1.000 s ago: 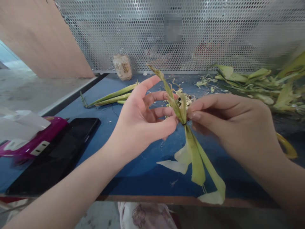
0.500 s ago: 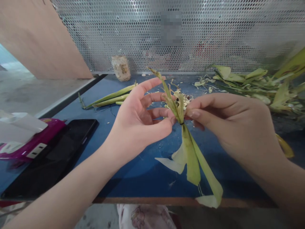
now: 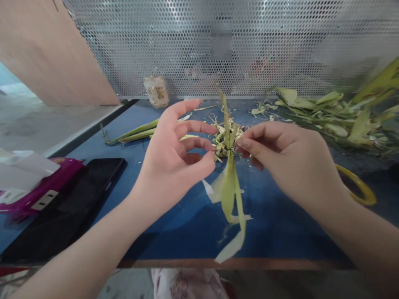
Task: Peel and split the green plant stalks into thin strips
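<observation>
A bundle of green corn husk strips point(image 3: 229, 182) hangs upright between my hands, a thin dark thread point(image 3: 229, 149) cinched round its narrow waist. Its ragged tops point up and pale, broad strips droop below. My left hand point(image 3: 183, 149) is just left of the waist, thumb and a curled finger pinched together on what looks like the thread, the other fingers fanned out. From the right, my right hand point(image 3: 277, 153) pinches close against the waist with thumb and forefinger. The thread's ends are too fine to follow clearly.
Shredded husk scraps point(image 3: 221, 139) lie behind the bundle. Long green stalks point(image 3: 134, 133), a phone point(image 3: 77, 199) and a magenta socket block point(image 3: 46, 193) are left; a husk pile point(image 3: 339, 120) and yellow tape roll point(image 3: 368, 197) right. A wrapped jar point(image 3: 156, 91) stands by the perforated metal screen point(image 3: 187, 45).
Both hands and the bundle have shifted left. The bundle hangs straighter, and a gap shows between my left fingertips and its waist. More of the yellow tape roll is visible.
</observation>
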`<state>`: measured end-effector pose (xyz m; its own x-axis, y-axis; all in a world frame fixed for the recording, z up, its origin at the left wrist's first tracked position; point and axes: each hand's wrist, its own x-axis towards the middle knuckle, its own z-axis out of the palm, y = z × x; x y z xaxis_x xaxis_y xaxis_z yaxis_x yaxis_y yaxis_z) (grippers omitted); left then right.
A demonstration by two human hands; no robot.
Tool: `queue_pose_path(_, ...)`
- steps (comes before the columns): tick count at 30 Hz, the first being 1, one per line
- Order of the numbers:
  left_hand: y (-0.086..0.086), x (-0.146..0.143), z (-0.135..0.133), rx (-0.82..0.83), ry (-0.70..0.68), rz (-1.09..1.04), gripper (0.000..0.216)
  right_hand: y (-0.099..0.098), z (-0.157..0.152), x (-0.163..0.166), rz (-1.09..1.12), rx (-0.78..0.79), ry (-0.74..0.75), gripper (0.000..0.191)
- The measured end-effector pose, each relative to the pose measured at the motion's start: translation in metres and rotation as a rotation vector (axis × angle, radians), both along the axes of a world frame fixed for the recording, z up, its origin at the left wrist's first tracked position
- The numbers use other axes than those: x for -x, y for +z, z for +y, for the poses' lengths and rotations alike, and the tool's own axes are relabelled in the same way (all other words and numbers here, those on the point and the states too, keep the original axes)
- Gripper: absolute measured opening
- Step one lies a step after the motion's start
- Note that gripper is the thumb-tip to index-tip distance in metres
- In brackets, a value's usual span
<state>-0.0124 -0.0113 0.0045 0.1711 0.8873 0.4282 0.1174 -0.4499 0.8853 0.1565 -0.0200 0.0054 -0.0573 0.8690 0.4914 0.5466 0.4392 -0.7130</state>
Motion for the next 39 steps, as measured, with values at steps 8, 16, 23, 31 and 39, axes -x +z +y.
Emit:
queue_pose_path(8, -0.011, 0.003, 0.002, -0.173, 0.065, 0.341, 0.084, -0.006, 0.009, 0.0, 0.121, 0.322, 0.198, 0.016)
queue_pose_path(16, -0.011, 0.008, 0.005, -0.173, 0.038, 0.399, 0.095, -0.017, 0.015, 0.002, 0.465, 0.708, 0.424, 0.017)
queue_pose_path(23, -0.009, 0.002, -0.001, -0.196, -0.024, 0.43, 0.088, -0.013, 0.019, 0.0, 0.266, 0.537, 0.345, 0.015)
queue_pose_path(31, -0.007, 0.003, -0.001, -0.108, -0.065, 0.481, 0.087, -0.008, 0.021, -0.001, 0.135, 0.529, 0.333, 0.017)
queue_pose_path(39, -0.01, 0.006, 0.006, -0.162, -0.05, 0.512, 0.078, -0.01, 0.019, 0.0, 0.07, 0.655, 0.426, 0.022)
